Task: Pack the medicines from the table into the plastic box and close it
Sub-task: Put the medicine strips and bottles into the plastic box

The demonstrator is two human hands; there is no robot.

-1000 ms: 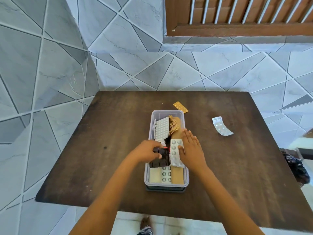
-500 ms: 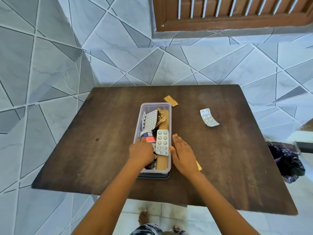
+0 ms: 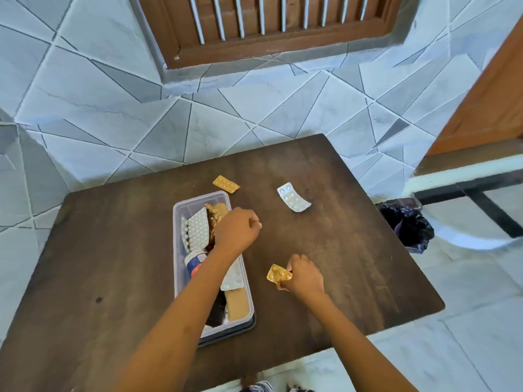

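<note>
A clear plastic box (image 3: 179, 219) stands open on the dark wooden table (image 3: 113, 250), filled with several blister packs and a small bottle. My left hand (image 3: 236, 230) hovers over the box's far right part, fingers curled, with nothing seen in it. To the right of the box, my right hand (image 3: 302, 275) grips a small gold blister strip (image 3: 278, 274) just above the table. Another gold blister strip (image 3: 225, 184) lies beyond the box. A silver blister strip (image 3: 293, 197) lies further right. The box sits on a dark lid (image 3: 243, 329).
A tiled wall with a wooden barred window (image 3: 268, 26) rises behind the table. A dark plastic bag (image 3: 407, 226) sits on the floor at the table's right edge, next to a white chair frame (image 3: 467, 179). My feet show below the near edge.
My right hand has moved off the box to the right and picked up the small gold strip from the table. My left hand has lifted from the box's near part toward its far end.
</note>
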